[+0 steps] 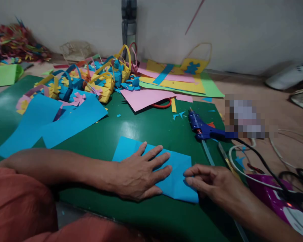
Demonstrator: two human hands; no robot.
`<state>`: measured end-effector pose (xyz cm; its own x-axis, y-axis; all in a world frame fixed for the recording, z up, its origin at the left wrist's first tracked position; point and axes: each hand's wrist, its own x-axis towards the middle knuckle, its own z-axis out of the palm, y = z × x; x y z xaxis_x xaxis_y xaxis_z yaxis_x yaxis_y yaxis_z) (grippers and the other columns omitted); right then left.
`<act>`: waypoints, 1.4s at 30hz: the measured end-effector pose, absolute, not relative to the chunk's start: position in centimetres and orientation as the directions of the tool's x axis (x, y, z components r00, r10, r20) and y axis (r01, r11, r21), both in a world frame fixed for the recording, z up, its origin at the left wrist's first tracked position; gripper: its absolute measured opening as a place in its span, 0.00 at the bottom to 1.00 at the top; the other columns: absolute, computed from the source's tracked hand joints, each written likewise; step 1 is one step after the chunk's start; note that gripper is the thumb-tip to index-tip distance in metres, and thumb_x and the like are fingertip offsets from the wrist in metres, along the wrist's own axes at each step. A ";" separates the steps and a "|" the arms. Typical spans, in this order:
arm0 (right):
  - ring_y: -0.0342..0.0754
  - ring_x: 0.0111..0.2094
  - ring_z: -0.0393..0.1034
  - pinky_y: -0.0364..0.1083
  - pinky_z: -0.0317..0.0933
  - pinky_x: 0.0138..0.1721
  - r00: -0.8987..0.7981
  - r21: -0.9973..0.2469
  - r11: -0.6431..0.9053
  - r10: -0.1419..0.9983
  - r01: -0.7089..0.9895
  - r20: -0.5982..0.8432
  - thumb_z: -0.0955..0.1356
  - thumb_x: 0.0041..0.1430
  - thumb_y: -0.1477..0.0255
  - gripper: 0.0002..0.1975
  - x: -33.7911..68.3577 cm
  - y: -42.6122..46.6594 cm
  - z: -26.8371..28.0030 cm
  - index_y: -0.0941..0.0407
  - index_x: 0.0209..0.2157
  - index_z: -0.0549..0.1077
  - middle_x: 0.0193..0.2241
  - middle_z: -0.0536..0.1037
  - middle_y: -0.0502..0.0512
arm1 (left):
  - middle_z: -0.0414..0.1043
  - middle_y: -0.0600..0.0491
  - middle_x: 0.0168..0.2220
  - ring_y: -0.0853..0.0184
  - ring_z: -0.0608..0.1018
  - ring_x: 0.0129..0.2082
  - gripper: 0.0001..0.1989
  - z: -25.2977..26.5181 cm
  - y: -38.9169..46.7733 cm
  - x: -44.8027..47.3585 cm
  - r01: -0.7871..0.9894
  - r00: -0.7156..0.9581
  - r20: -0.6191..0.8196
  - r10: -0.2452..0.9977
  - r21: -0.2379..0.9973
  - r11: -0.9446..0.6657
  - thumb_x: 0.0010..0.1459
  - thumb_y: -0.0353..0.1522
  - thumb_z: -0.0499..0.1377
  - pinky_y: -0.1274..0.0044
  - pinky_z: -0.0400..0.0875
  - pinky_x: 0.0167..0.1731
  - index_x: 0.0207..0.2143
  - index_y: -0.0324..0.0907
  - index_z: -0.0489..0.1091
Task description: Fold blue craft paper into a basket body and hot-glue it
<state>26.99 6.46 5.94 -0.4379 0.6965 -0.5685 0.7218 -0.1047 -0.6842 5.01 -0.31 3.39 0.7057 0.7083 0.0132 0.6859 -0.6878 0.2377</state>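
Left hand point(145, 173) lies flat, fingers spread, on creased blue paper sheet point(178, 168), which rests at the near side of green tabletop point(91, 188). Right hand point(208, 181): thumb and index drawn narrow at sheet's right end; cannot tell whether they grip it. Blue glue gun point(204, 127) lies beyond.
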 end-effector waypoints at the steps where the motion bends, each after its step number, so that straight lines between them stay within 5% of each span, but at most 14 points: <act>1: 0.40 0.17 0.52 0.41 0.46 0.17 -0.424 -0.684 -0.094 0.722 0.723 -0.547 0.67 0.44 0.61 0.12 27.0 6.4 5.9 0.56 0.24 0.72 0.14 0.60 0.45 | 0.47 0.37 0.62 0.44 0.48 0.62 0.28 3.4 -0.3 5.0 0.685 0.706 0.017 0.708 0.238 -0.689 0.61 0.44 0.46 0.46 0.52 0.51 0.59 0.38 0.51; 9: 0.46 0.22 0.63 0.44 0.59 0.22 -0.386 -0.720 -0.003 0.843 0.694 -0.375 0.68 0.41 0.61 0.13 26.3 6.7 6.2 0.55 0.28 0.75 0.20 0.73 0.51 | 0.47 0.36 0.62 0.42 0.49 0.61 0.28 3.4 -0.3 4.9 0.676 0.714 0.034 0.700 0.227 -0.701 0.61 0.44 0.45 0.45 0.53 0.49 0.59 0.37 0.50; 20: 0.42 0.16 0.56 0.42 0.51 0.17 -0.426 -0.683 0.073 0.827 0.727 -0.366 0.66 0.43 0.63 0.11 25.3 7.4 6.5 0.55 0.25 0.74 0.15 0.68 0.48 | 0.48 0.38 0.62 0.43 0.50 0.61 0.28 3.5 -0.2 4.9 0.676 0.712 0.043 0.701 0.231 -0.700 0.61 0.44 0.45 0.47 0.54 0.50 0.59 0.38 0.52; 42: 0.42 0.16 0.56 0.42 0.51 0.17 -0.423 -0.682 0.062 0.824 0.729 -0.377 0.65 0.43 0.63 0.11 25.4 7.5 6.3 0.55 0.25 0.73 0.16 0.69 0.48 | 0.48 0.39 0.62 0.45 0.50 0.62 0.28 3.3 0.1 4.7 0.675 0.709 0.041 0.704 0.248 -0.695 0.61 0.45 0.45 0.47 0.52 0.51 0.59 0.39 0.52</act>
<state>25.39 7.53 6.33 -0.4229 0.8239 -0.3774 0.7287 0.0616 -0.6821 4.72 0.05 3.31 0.7090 0.7040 0.0409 0.6753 -0.6945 0.2482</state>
